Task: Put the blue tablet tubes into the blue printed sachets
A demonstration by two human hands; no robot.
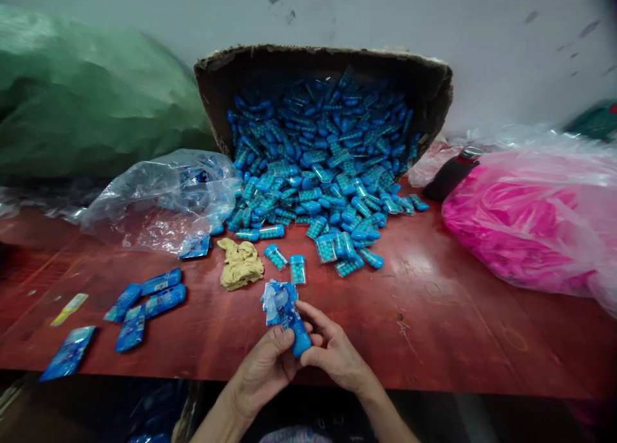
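Near the table's front edge, my left hand (267, 362) and my right hand (337, 352) are both closed around a small blue-capped container (301, 340) with a printed blue wrapper. My left thumb presses on its near side, and my right fingers hold its right side. Just beyond my fingers are several flat printed blue wrappers (276, 300); whether my left hand also grips them I cannot tell. Farther back stand or lie clear containers of blue balls (298, 269), beside a crumpled yellowish cloth-like piece (241, 263).
A tipped cardboard box (205, 89) spills blue-capped containers (313, 166) onto the red table (434, 346). Several wrapped blue packs (130, 327) lie left. A clear bag (159, 192), a pink-filled bag (520, 224), a dark bottle (450, 173) and a green sack (96, 102) stand around.
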